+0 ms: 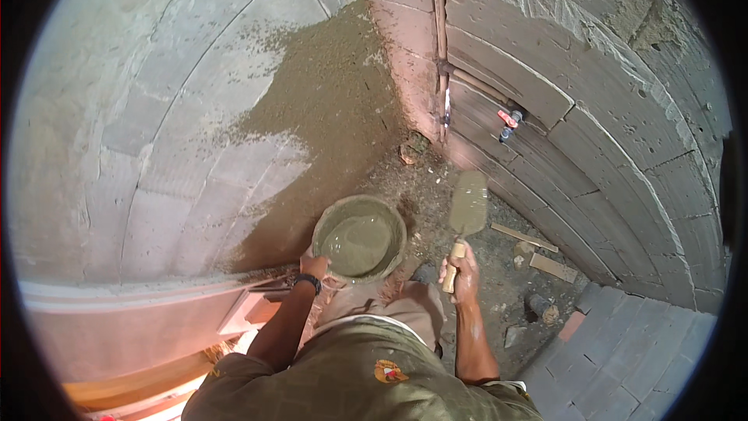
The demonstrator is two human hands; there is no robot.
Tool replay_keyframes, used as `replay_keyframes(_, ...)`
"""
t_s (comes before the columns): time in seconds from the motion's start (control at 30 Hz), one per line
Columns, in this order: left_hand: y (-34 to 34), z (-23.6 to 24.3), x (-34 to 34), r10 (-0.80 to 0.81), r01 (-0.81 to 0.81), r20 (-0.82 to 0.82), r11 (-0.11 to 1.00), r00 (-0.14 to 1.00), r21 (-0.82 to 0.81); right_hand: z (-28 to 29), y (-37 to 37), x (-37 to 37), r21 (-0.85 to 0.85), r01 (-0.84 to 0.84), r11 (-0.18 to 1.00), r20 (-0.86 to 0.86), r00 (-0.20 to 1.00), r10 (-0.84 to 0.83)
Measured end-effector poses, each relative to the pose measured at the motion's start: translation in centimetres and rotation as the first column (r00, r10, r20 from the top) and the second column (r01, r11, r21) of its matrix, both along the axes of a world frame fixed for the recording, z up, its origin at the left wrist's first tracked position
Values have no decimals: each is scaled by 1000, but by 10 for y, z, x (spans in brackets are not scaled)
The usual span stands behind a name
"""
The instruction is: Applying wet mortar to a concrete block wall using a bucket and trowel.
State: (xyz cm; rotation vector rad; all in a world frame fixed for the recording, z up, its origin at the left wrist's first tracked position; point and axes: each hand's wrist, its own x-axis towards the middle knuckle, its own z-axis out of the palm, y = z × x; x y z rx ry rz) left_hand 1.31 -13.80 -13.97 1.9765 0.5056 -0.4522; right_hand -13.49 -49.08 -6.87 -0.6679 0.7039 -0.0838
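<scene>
Trowel and mortar bucket in hand at a freshly daubed block wall.
The left hand [315, 266] is closed on the near-left rim of a round bucket [403, 235], which sits in front of the person with wet grey mortar [358, 243] inside. The right hand [464, 271] wraps the wooden handle of a trowel [470, 204], its mortar-smeared blade pointing away, right of the bucket and apart from it. Damp mortar coats part of the left block wall [175, 164]; a red-handled valve [509, 119] juts from the right one.

The mortar [357, 245] is grey-green, the trowel handle [451, 273] tan.
</scene>
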Motion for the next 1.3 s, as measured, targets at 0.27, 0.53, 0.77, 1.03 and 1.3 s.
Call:
replay_keyframes(0.27, 60, -1, 28, -273, 234, -13, 801, 962, 551, -14, 46, 200, -146, 461, 875, -68, 878, -474)
replay_keyframes(0.53, 86, 7, 65, -283, 265, -18, 871, 959, 413, 84, 207, 406, -764, 249, 596, 385, 916, 111)
replay_keyframes(0.77, 46, 22, 75, -93, 66, 55, 926, 994, 373, 10, 176, 222, -680, -433, 591, -227, 891, 392)
replay_keyframes(1.03, -34, 75, 61, -256, 245, -60, 792, 965, 559, -56, 12, 72, -463, -880, -102, -672, 274, 688)
replay_keyframes(1.3, -76, 77, 39, -523, 431, 60, 757, 850, 491, -67, -13, 68, -249, -846, 471, -291, 530, 797)
